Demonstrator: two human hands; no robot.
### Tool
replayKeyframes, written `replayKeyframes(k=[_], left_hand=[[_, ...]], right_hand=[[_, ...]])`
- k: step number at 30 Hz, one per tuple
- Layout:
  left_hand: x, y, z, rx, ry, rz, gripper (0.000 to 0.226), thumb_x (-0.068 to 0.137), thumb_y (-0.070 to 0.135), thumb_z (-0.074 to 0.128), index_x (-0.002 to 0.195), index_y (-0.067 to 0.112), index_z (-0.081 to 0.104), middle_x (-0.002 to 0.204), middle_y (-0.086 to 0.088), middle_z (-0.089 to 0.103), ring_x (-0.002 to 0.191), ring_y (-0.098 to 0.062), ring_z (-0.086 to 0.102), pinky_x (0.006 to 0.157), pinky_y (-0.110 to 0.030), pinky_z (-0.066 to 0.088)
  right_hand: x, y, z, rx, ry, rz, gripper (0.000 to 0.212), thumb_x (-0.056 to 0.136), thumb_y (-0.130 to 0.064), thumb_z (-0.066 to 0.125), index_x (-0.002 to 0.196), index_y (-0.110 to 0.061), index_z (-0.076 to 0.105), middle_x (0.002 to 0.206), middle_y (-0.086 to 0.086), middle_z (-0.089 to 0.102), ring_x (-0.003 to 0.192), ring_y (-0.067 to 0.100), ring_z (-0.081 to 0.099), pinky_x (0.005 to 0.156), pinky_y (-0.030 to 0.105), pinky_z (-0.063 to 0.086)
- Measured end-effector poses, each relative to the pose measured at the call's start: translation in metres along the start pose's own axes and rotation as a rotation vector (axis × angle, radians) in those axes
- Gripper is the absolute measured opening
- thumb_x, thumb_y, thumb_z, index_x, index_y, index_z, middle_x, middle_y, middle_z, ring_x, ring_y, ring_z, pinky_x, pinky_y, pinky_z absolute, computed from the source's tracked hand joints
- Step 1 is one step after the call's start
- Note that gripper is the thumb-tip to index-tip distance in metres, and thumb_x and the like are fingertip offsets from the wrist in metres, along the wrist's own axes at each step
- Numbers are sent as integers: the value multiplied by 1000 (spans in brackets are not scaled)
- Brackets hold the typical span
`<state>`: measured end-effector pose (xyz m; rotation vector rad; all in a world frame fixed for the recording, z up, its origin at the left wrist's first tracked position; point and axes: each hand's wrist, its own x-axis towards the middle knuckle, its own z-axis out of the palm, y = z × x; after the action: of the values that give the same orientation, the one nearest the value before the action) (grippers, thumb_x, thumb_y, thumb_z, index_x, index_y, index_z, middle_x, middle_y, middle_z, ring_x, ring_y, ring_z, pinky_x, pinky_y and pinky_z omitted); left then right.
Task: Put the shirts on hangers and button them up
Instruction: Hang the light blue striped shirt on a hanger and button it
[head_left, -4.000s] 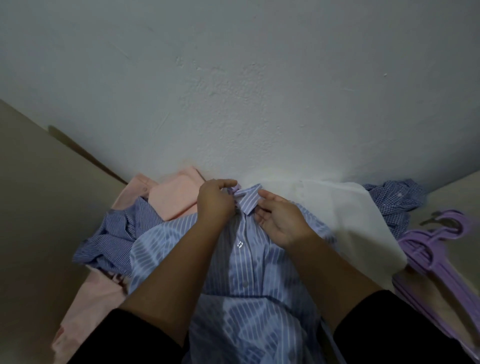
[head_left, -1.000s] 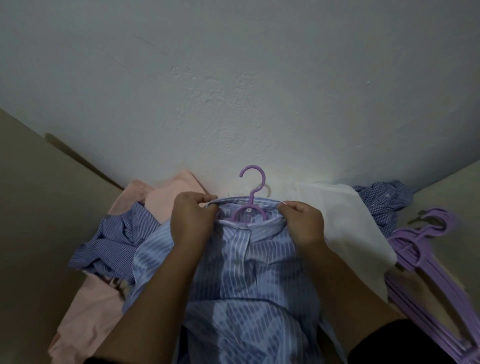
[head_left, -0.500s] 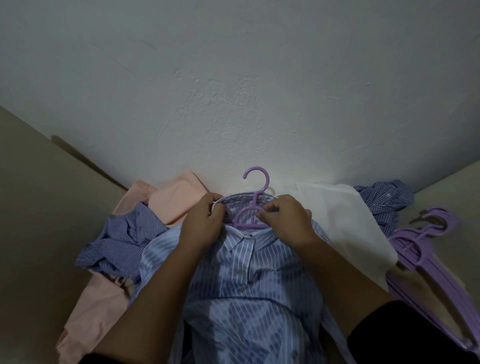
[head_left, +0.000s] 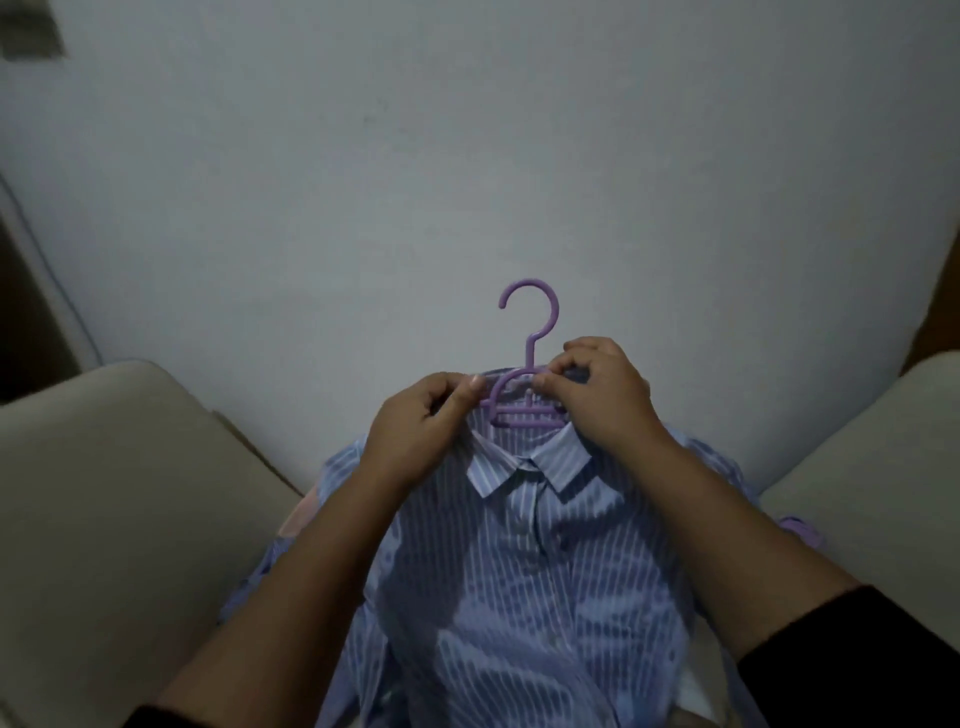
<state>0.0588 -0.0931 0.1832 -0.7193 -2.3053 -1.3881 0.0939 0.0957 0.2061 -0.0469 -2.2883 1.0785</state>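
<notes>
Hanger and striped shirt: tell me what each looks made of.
Hanger: likely moulded plastic, lilac, with a smooth and slightly glossy hook of even thickness. Striped shirt: thin woven fabric, probably cotton or a blend, matte, blue with white stripes; it creases softly and drapes. The exact fibre cannot be told.

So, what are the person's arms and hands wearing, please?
Both forearms are bare, with dark, black-looking sleeves pushed up towards the elbows: the left sleeve shows at the bottom edge and the right sleeve at the lower right. The left hand and the right hand wear no gloves. No ring, watch or bracelet is visible in this dim picture.
</notes>
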Motion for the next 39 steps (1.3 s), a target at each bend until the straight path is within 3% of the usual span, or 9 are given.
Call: replayKeyframes(k=[4, 6, 11, 17, 21, 27, 31, 35, 39], left_hand=[[-1, 66, -36, -77, -35, 166, 22, 91, 44, 58, 110, 37, 65, 109, 17, 68, 96, 17, 58, 81, -9, 43], [-5, 93, -51, -75, -14, 244, 32, 90, 41, 58, 121, 43, 53, 112, 26, 59, 93, 25, 53, 78, 1, 39], [-20, 138, -83, 293, -55, 539, 42, 87, 59, 44, 128, 56, 39, 129, 25, 48, 115, 8, 45, 93, -12, 38], [-30, 167, -102, 524, 79, 608, 54, 85, 50, 50, 138, 39, 45, 126, 5, 61, 101, -17, 61, 80, -33, 52], [-39, 186, -102, 462, 143, 657, 53, 83, 41, 56, 135, 34, 50, 118, 3, 65, 84, -13, 60, 75, -38, 56], [-42, 223, -106, 215, 148, 507, 56, 83, 60, 55, 135, 42, 47, 132, 13, 57, 109, -10, 60, 90, -31, 50], [-35, 247, -101, 563, 119, 608, 71, 79, 46, 71, 143, 34, 41, 139, 9, 52, 117, -13, 55, 91, -30, 48], [-33, 239, -94, 865, 224, 651, 86, 77, 38, 76, 148, 33, 28, 138, 2, 52, 108, -23, 60, 75, -30, 47], [-34, 231, -99, 879, 312, 767, 90, 59, 31, 89, 139, 24, 49, 112, -5, 68, 76, -29, 68, 51, -28, 47]], right_hand=[[1, -56, -51, -14, 55, -61, 24, 77, -38, 72, 59, -31, 59, 92, -9, 59, 89, 17, 58, 92, 50, 44], [-2, -79, -74, 19, 50, -85, 22, 80, -34, 70, 61, -29, 60, 85, -7, 61, 83, 19, 61, 86, 48, 50], [-19, -119, -124, 130, 41, -131, 6, 85, -21, 68, 84, -15, 64, 78, -3, 63, 66, 3, 58, 52, 9, 42], [-37, -151, -155, 90, 48, -194, 8, 82, -19, 71, 78, -15, 65, 72, -5, 62, 66, 9, 57, 62, 20, 46], [-44, -168, -165, 69, 67, -242, 11, 82, -20, 71, 75, -16, 63, 71, -6, 60, 68, 12, 58, 66, 27, 47], [-49, -183, -174, 39, 82, -296, 11, 84, -22, 69, 78, -15, 63, 72, -6, 59, 65, 11, 59, 62, 25, 46], [-50, -188, -170, 66, 50, -306, 13, 83, -24, 69, 72, -21, 63, 76, -3, 64, 72, 17, 65, 70, 31, 52], [-51, -193, -171, 61, 77, -328, 13, 83, -29, 70, 74, -21, 65, 79, -9, 61, 79, 14, 60, 74, 32, 50], [-53, -193, -171, 103, 59, -355, 11, 83, -31, 70, 86, -21, 66, 86, -11, 61, 82, 9, 57, 76, 27, 47]])
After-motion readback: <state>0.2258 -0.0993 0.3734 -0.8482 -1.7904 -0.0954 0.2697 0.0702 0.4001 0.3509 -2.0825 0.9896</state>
